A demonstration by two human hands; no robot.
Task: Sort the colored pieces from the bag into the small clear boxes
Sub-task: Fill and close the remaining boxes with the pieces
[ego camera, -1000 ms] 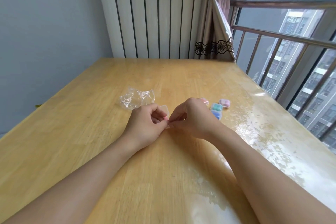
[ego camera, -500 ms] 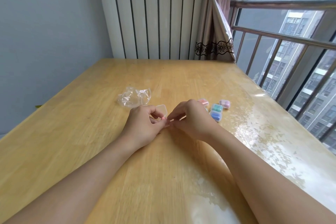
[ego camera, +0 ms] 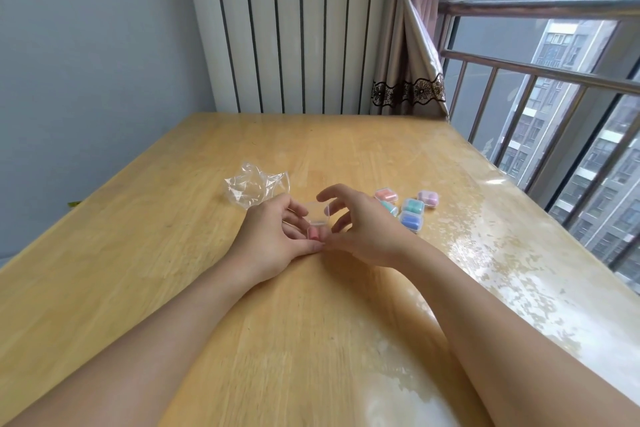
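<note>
Wall [ego camera: 86, 62]: grey, plain, running along the far left.

Worktop [ego camera: 156, 270]: pale wood, carrying everything listed below, its right side glaring with window light.

Bag [ego camera: 254, 187]: clear plastic, crumpled, lying flat on the worktop just beyond the left hand, looking empty.

Left hand [ego camera: 273, 237]: resting on the worktop, fingers curling round an open clear box, gripping it at its left side and underside.

Open clear box [ego camera: 317, 224]: sitting between the two hands, lid [ego camera: 318, 212] standing up and tipping back, a pink piece [ego camera: 314, 233] showing inside the lower half.

Right hand [ego camera: 360, 229]: hovering just right of the open box, fingers spread and loose, holding nothing; whether a fingertip is touching the lid cannot be told.

Closed clear boxes, clustering on the worktop just beyond the right hand: pink-filled box [ego camera: 386, 195], farthest left; a teal-filled box [ego camera: 391, 208] showing partly behind the right hand; green-filled box [ego camera: 412, 206], middle; blue-filled box [ego camera: 411, 221], nearest; purple-filled box [ego camera: 428, 198], farthest right.

Railing [ego camera: 554, 80]: metal bars standing along the right edge, tower blocks showing beyond.
</note>
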